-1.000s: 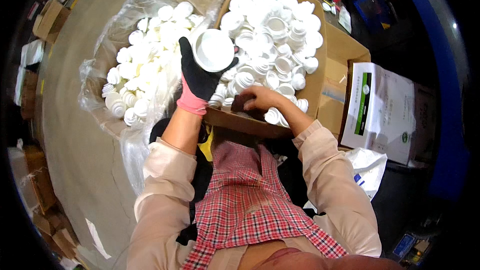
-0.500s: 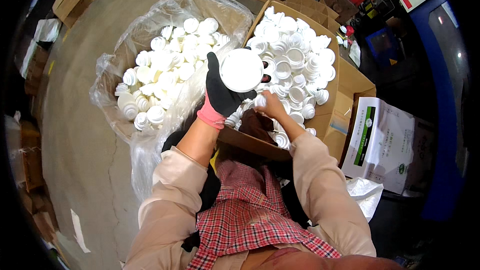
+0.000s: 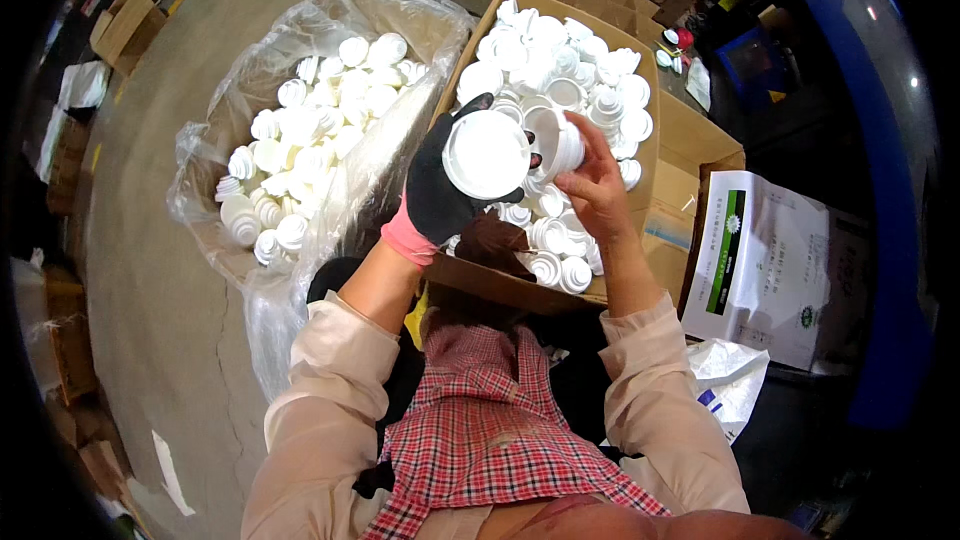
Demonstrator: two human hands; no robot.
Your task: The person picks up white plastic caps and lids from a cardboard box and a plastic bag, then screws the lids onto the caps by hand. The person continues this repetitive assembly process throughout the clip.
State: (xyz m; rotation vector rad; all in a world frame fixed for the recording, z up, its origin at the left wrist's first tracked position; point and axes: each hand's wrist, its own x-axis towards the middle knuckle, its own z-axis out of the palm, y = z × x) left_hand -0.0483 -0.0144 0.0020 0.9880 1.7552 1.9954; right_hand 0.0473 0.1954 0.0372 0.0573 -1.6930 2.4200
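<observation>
My left hand [image 3: 440, 185], in a black glove with a pink cuff, is closed around a round white plastic part [image 3: 487, 154] whose flat disc face is turned up. Close beside it, my bare right hand [image 3: 598, 185] grips another white plastic part [image 3: 556, 143], ribbed and hollow-looking, by its right side. Both hands are over a cardboard box [image 3: 652, 110] heaped with similar white stepped parts [image 3: 545, 40]. A dark brown cloth or glove [image 3: 493, 243] lies on the parts at the box's near side.
Left of the box stands a container lined with clear plastic [image 3: 215, 130], holding more white parts [image 3: 300, 130]. A white printed carton [image 3: 750, 260] is at the right, with a white plastic bag [image 3: 728, 380] below it. Blue machinery [image 3: 890, 190] rises along the far right.
My right hand has come up from the heap with a white part and moved beside the left hand. The left hand still holds its disc-faced part.
</observation>
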